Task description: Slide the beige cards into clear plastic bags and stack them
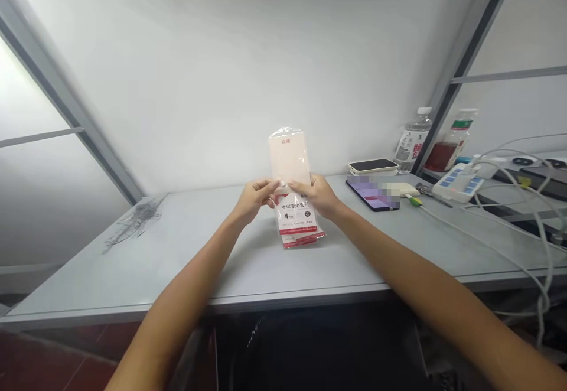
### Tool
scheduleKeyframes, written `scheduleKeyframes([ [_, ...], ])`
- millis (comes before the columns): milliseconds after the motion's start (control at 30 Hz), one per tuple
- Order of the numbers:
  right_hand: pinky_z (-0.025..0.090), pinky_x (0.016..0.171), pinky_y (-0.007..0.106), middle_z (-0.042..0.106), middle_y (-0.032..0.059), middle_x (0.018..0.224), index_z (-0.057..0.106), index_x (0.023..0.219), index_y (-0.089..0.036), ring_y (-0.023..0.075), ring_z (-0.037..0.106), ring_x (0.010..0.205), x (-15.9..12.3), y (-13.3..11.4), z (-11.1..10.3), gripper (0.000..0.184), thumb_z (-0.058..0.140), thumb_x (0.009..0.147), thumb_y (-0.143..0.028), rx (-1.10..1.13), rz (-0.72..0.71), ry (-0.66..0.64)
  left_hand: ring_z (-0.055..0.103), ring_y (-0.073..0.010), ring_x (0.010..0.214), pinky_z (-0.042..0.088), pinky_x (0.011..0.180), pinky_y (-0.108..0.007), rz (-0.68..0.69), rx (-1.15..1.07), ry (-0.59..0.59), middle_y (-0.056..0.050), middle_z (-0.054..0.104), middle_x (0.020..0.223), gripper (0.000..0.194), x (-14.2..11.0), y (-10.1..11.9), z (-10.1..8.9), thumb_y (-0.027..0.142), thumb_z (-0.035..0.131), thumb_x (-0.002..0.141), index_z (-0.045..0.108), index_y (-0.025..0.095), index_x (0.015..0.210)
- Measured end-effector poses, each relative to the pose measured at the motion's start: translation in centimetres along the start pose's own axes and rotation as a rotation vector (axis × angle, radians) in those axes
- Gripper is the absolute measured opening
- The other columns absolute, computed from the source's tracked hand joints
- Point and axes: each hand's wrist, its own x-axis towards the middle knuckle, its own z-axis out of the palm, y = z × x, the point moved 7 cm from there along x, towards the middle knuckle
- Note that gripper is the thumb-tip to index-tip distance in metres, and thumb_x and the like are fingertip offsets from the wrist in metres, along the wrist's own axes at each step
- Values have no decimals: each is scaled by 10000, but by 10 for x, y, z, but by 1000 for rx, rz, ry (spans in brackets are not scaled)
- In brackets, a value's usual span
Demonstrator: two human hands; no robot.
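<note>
**What do the hands have?**
The left hand (pixel 256 199) and right hand (pixel 315 195) both pinch a clear plastic packet (pixel 293 187) between thumbs and curled fingers, one at each side of its middle, just above the tabletop.

**What does it say?**
A red-and-white label (pixel 296 217) reads "考试专用" above a large "4". The smaller print is too small to read.

**How much room is there?**
The grey table's front edge (pixel 208 303) runs below the packet, with tabletop between them. Left of the left hand lies a scratchy grey mark (pixel 135 222).

**And farther off?**
Right of the right hand sit a phone with a blurred screen (pixel 372 195), a black-topped device (pixel 372 166), and a white power strip (pixel 456 182). A water bottle (pixel 414 143) stands behind them, by the white wall (pixel 221 72).
</note>
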Motion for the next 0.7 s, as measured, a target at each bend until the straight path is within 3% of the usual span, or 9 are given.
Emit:
scheduleKeyframes([
  [300,486,558,310,677,59,741,646,815,-159,209,627,653,-5,-3,10,319,667,692,-453,-47,-34,-81,429,-65,490,374,488,-215,26,75,-32,11,484,551,350,-1,-2,7,461,612,736,553,130,639],
  [700,419,534,258,609,25,668,621,747,-156,150,553,601,-3,5,11,341,620,723,-497,-83,-36,-108,513,-95,577,402,538,-226,74,54,61,-7,569,642,297,-1,-5,5,422,624,728,618,126,730],
])
